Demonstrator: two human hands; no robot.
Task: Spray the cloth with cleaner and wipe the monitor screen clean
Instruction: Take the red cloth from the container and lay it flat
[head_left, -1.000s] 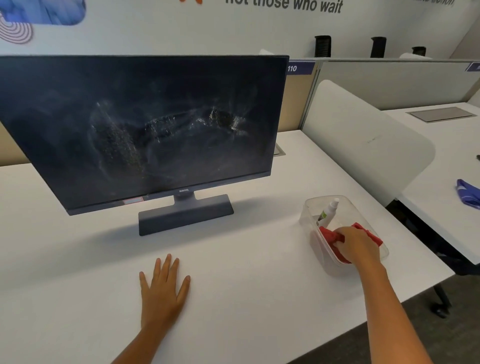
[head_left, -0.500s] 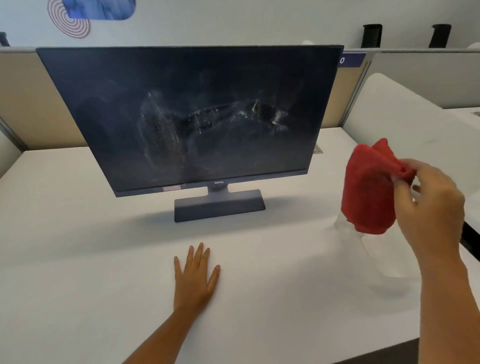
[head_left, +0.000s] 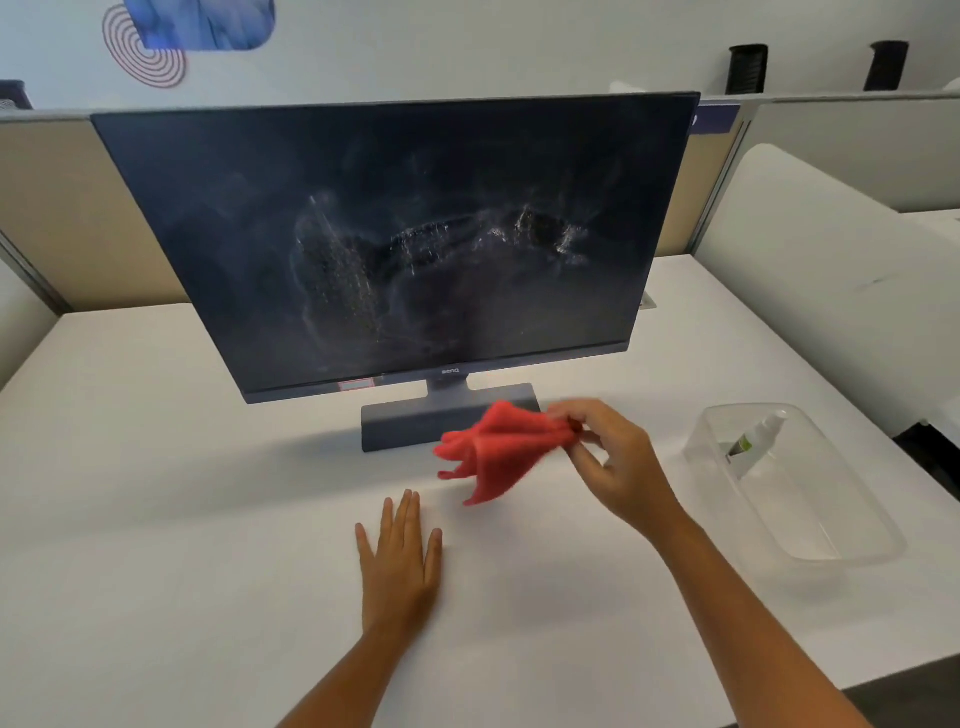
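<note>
Red cloth (head_left: 496, 451) hangs pinched in the fingers of the right hand (head_left: 613, 462), above the white desk (head_left: 156, 519) and in front of the monitor's stand (head_left: 410, 423). Smeared monitor screen (head_left: 405, 244) stands upright behind it. Left hand (head_left: 399, 561) lies flat on the desk, fingers spread, empty. Spray bottle (head_left: 756, 436) leans inside the clear plastic bin (head_left: 841, 551) at right.

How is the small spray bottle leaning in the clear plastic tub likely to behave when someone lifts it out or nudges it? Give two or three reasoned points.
The spray bottle looks slim and small, so it is probably light and easy to lift one-handed. It leans against the wall of the clear tub rather than standing, so a nudge would likely slide or topple it. Its round body may roll once flat.
</note>
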